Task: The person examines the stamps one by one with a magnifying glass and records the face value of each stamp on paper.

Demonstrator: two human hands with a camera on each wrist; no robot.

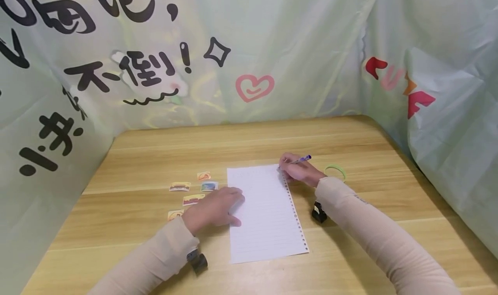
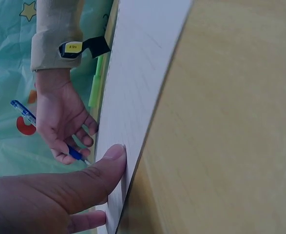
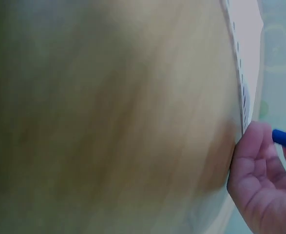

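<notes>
A lined loose-leaf sheet of paper (image 1: 260, 217) lies on the wooden table, its punched holes along the right edge. At the sheet's upper right corner, my right hand (image 1: 297, 169) pinches a blue pen (image 1: 304, 159), its tip down by the paper. The left wrist view shows the pen's (image 2: 74, 152) blue grip between the right hand's fingers. My left hand (image 1: 218, 206) rests on the sheet's left edge with fingers spread and thumb (image 2: 108, 168) extended. In the right wrist view the right hand (image 3: 264, 180) sits beside the perforated edge.
Several small printed stickers or cards, such as a yellow one (image 1: 180, 186) and a blue one (image 1: 209, 186), lie left of the paper. A green ring-like item (image 1: 335, 171) is beyond the right wrist. Printed curtains (image 1: 311, 61) hang around the table.
</notes>
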